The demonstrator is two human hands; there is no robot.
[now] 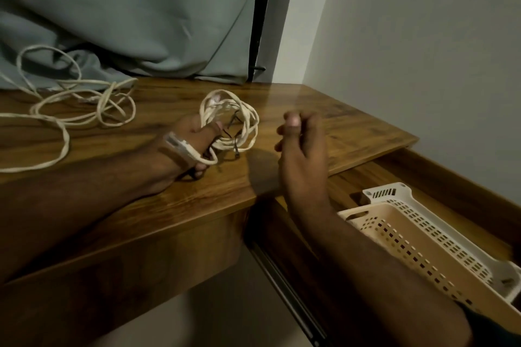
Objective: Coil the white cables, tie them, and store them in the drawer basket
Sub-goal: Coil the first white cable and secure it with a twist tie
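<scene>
On the desk (169,177), left hand (189,144) grips the coiled cable (234,118); right hand (303,144) hovers beside it, fingers loose

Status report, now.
Left hand grips coiled cable. Right hand free, blurred. Second cable loose on desk. Basket unobstructed.

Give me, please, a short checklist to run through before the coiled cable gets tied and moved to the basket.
1. Coil held: ok, the left hand grips the coiled white cable on the wooden desk.
2. Right hand free: ok, it hovers beside the coil, holding nothing.
3. Tie fastened: cannot tell; dark thin strands cross the coil.
4. Drawer open: ok.
5. Plastic basket has room: ok for the part in view.
6. Second cable coiled: not ok, it lies loose.
</scene>
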